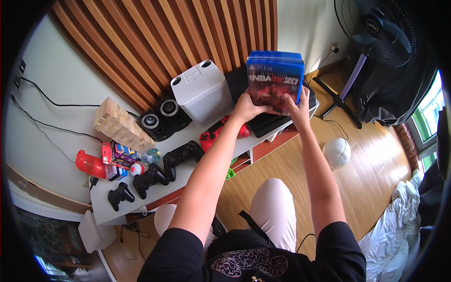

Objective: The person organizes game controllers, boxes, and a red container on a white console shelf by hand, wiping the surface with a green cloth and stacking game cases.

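Observation:
Both my hands grip a stack of blue PS4 game cases point(274, 75), held up over the right end of a white console table point(105, 211). My left hand point(248, 107) has its thumb across the front cover, while my right hand point(299, 105) clasps the lower right side. An NBA 2K20 cover faces me. Beneath the cases lies a flat black device point(262, 125), partly hidden by my hands. A red game controller point(213, 135) rests left of it, partly behind my left forearm. Further left are black game controllers point(183, 155), point(149, 178), point(120, 195) in a row.
Behind the controllers stand a white lidded box point(202, 93), black speakers point(165, 118) and a wooden block tower point(123, 123). Small card boxes point(121, 155) and a red container point(90, 164) sit at left. A standing fan point(373, 26) and a white ball point(337, 153) are on the floor at right.

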`<state>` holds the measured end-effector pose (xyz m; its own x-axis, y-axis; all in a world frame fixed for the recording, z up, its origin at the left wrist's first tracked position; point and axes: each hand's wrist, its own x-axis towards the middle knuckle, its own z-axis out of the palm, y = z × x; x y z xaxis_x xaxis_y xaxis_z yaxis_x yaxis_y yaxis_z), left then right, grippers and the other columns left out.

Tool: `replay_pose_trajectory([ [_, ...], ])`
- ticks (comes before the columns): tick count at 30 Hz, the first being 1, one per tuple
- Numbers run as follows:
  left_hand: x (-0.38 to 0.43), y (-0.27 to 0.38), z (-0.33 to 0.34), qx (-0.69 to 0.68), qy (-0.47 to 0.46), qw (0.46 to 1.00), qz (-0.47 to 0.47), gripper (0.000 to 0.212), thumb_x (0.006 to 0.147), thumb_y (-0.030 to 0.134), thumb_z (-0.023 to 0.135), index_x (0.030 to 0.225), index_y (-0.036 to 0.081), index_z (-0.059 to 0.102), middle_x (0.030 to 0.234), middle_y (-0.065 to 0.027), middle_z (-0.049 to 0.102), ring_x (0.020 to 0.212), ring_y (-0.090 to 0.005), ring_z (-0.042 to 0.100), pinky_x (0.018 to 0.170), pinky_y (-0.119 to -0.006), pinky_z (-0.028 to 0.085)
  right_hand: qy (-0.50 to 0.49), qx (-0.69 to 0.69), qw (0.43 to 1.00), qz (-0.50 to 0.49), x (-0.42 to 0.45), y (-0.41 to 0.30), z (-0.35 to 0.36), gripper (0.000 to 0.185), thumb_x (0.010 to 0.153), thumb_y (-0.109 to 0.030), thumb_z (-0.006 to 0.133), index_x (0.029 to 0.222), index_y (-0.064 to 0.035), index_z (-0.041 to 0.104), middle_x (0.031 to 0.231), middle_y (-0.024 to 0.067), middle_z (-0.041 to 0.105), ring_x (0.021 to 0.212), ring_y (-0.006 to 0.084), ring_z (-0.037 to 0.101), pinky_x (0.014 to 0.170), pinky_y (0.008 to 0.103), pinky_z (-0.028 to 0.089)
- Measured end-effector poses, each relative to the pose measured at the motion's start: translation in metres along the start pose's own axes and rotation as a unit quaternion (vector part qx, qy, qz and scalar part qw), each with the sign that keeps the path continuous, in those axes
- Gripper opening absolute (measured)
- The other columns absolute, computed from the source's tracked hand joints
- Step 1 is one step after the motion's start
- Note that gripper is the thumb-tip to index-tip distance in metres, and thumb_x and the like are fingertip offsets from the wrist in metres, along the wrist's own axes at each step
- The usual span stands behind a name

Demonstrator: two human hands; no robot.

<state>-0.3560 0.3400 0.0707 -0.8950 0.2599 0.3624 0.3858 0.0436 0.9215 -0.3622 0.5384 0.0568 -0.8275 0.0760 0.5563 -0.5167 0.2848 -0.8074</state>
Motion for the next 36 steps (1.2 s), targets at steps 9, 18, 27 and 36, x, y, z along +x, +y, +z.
replay_pose_trajectory([
  [9, 0.028, 0.023, 0.021, 0.013, 0.138, 0.955, -0.262, 0.061, 0.063, 0.05, 0.082, 0.088, -0.004, 0.071, 0.084, -0.0135, 0.069, 0.073, -0.0197, 0.068, 0.064, -0.029, 0.054, -0.166, -0.073, 0.953, 0.241, 0.117, -0.009, -0.004, 0.063, 0.068, -0.063, 0.074, 0.073, -0.0003, 0.071, 0.064, 0.0075, 0.064, 0.059, 0.0165, 0.062, 0.057, 0.0304, 0.049],
  [18, 0.019, 0.041, 0.008, 0.268, 0.058, 0.916, -0.293, 0.057, 0.054, 0.031, 0.09, 0.092, -0.006, 0.068, 0.088, -0.0168, 0.07, 0.086, -0.0242, 0.068, 0.077, -0.032, 0.052, -0.254, 0.053, 0.903, 0.342, 0.12, -0.011, -0.008, 0.051, 0.08, -0.049, 0.064, 0.098, -0.0012, 0.068, 0.086, 0.0079, 0.068, 0.077, 0.0218, 0.063, 0.072, 0.0331, 0.052],
  [27, 0.015, 0.035, 0.038, 0.38, 0.159, 0.884, -0.221, 0.038, 0.057, 0.014, 0.086, 0.083, -0.007, 0.068, 0.087, -0.0255, 0.067, 0.088, -0.0362, 0.066, 0.078, -0.039, 0.053, -0.337, -0.323, 0.882, 0.066, 0.113, 0.009, -0.022, 0.071, 0.054, 0.007, 0.074, 0.121, 0.0021, 0.049, 0.108, 0.0202, 0.062, 0.105, 0.0311, 0.059, 0.09, 0.038, 0.047],
  [36, -0.007, 0.005, 0.071, 0.22, 0.135, 0.95, -0.177, 0.067, 0.063, 0.012, 0.082, 0.118, -0.007, 0.049, 0.113, -0.0239, 0.06, 0.096, -0.0303, 0.064, 0.085, -0.037, 0.051, -0.082, -0.166, 0.979, 0.085, 0.105, 0.055, -0.043, 0.066, 0.069, 0.006, 0.058, 0.132, 0.0002, 0.04, 0.11, 0.0213, 0.061, 0.099, 0.0309, 0.062, 0.087, 0.0371, 0.049],
])
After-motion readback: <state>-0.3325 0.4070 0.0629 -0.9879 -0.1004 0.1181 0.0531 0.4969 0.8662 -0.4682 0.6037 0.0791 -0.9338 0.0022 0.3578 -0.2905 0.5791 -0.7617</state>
